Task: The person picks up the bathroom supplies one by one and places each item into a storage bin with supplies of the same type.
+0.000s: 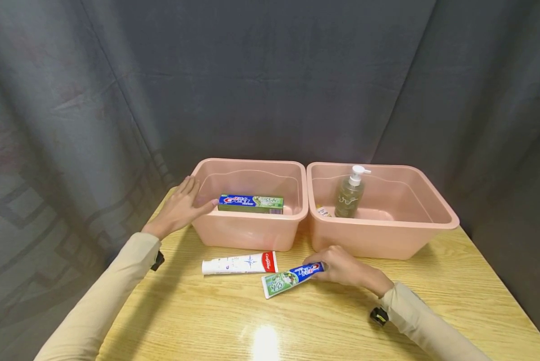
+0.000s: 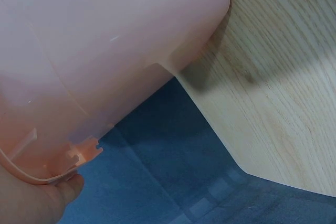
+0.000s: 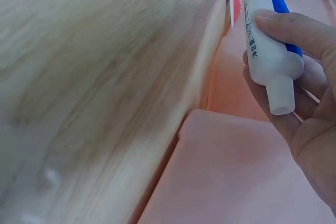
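Right fingers [image 3: 310,77] grip Crest tube [image 1: 288,281] near cap [image 3: 282,96] | left fingers [image 1: 190,185] spread, touching left bin [image 1: 247,233]

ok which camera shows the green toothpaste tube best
Head view: the toothpaste tube shows its printed front almost whole. The right wrist view has its cap close but crops the far end; the left wrist shows none.

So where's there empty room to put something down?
Bare table between the left sleeve and right sleeve, before the white tube; also between right sleeve and right bin. Crowded around the right grip, with green-and-blue tube, white tube and right bin close.
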Available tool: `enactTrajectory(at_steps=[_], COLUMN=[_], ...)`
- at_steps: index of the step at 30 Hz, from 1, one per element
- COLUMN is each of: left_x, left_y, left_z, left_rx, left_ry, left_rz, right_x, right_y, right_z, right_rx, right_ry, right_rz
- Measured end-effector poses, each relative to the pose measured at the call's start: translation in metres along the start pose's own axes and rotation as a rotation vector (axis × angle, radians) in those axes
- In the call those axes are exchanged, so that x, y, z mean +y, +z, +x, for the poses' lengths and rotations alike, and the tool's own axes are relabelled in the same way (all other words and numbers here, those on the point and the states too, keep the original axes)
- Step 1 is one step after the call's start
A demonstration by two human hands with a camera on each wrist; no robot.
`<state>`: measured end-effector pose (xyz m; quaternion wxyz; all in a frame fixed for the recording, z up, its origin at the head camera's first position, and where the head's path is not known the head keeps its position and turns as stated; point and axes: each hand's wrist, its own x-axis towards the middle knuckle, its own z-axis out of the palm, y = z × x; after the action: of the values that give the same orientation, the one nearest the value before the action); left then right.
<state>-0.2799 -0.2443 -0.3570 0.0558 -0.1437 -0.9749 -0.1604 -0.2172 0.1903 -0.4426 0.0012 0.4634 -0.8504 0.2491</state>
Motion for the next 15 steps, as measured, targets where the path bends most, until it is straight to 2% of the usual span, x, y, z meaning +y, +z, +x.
enactTrajectory(at_steps=[15], left_x=[0.0015], left_y=[-0.0016], left_z=[-0.0013], left_rx=[0.004], left_ry=[0.001], left_rz=[0.005], right_x=[-0.0080], right_y=[-0.0085], right_z=[0.0019], right_rx=[0.071], right_ry=[-0.026], right_rz=[0.044])
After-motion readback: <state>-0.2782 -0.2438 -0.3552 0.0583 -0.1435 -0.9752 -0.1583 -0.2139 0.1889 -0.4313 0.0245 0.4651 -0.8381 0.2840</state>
